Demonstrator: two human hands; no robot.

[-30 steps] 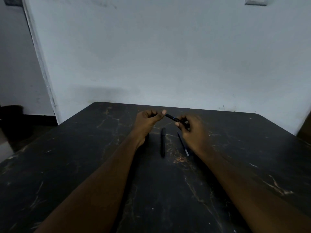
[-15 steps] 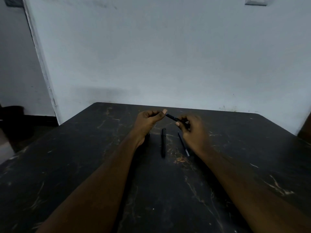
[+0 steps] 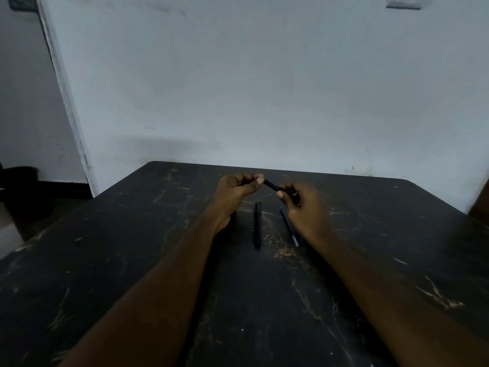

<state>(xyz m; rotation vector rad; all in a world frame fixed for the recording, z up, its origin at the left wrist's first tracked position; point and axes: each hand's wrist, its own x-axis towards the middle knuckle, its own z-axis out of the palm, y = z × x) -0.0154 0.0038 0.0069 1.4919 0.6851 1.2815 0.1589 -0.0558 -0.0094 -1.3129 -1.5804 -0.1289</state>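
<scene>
Above the far middle of the dark table [image 3: 105,260], the left hand [image 3: 234,193] and right hand [image 3: 307,207] each pinch one end of a slim black pen [image 3: 271,184] with curled fingers. It looks light, stiff and smooth, so grip near the ends. Beneath lie a black marker [image 3: 257,225] and a thin refill [image 3: 289,227].
</scene>
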